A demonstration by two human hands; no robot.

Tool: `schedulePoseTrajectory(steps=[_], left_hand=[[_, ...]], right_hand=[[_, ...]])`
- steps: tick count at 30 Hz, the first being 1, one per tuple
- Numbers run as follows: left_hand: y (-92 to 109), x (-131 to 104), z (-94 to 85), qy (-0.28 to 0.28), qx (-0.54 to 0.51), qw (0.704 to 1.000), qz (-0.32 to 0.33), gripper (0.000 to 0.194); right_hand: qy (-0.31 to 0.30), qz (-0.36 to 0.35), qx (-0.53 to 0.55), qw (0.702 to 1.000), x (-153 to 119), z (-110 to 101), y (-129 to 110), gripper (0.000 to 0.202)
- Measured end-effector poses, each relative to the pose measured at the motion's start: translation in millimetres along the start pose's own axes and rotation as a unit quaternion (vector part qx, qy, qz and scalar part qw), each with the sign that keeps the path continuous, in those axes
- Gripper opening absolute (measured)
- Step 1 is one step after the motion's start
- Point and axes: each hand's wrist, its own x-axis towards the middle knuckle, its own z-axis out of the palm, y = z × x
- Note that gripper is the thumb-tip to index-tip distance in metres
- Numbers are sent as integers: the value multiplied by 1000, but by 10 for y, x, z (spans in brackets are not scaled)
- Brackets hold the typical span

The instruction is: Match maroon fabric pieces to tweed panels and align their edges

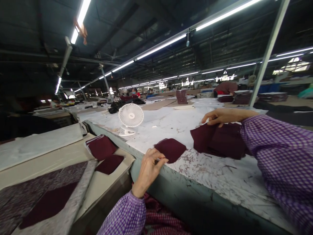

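My left hand (149, 166) is closed in a pinch at the near corner of a dark maroon fabric piece (171, 150), which lies flat by the table's front edge. To the right is a pile of maroon fabric pieces (227, 142), with one piece (202, 135) fanned out to its left. Across the far edge of that piece reaches my right hand (220, 116), its fingers bent down and closed on the fabric. Part of the pile is hidden behind my right sleeve (274, 140).
A small white fan (131, 116) stands on the paper-covered table (158, 125). On the lower surface at left are a maroon fabric stack (101, 147), a loose piece (110, 164) and another piece (50, 204) on a patterned board. Farther back are a fabric stack (181, 97) and people.
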Motion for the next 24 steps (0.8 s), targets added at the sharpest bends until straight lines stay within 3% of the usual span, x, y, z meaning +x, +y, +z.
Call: schedulePoseTrajectory(steps=[3,7,8,11,13,16,18,20,22,24], left_hand=[[98,87,93,-37,60,997,40,23],[136,176,181,-66,131,989,32,11],[122,190,177,-68,129,989,27,14],[59,229,115,-79,81,994,5,19],[22,258,66,-86,54,995,-12,22],[-11,299,37,-93,42,995,-22,26],[-28,316,49,-93,35,995,-24,26],[-42,317,73,-92,29,995,-24,25],[-43,302,91,-87,25,996,-18,24],[-17,270,92,-29,34,999,-13,23]], right_hand=[[27,87,-65,994,60,-52,361,33],[45,84,-188,977,109,-18,375,16],[46,81,-208,974,115,-9,323,14],[84,53,-227,969,118,52,84,32],[98,-23,-217,971,110,167,-150,37],[9,-209,-115,971,100,488,-579,39],[-63,-282,-75,954,106,752,-839,39],[-80,-299,-69,948,130,988,-1012,36],[-57,-293,-84,951,169,1155,-1078,24],[-27,-284,-95,954,216,1249,-1061,16]])
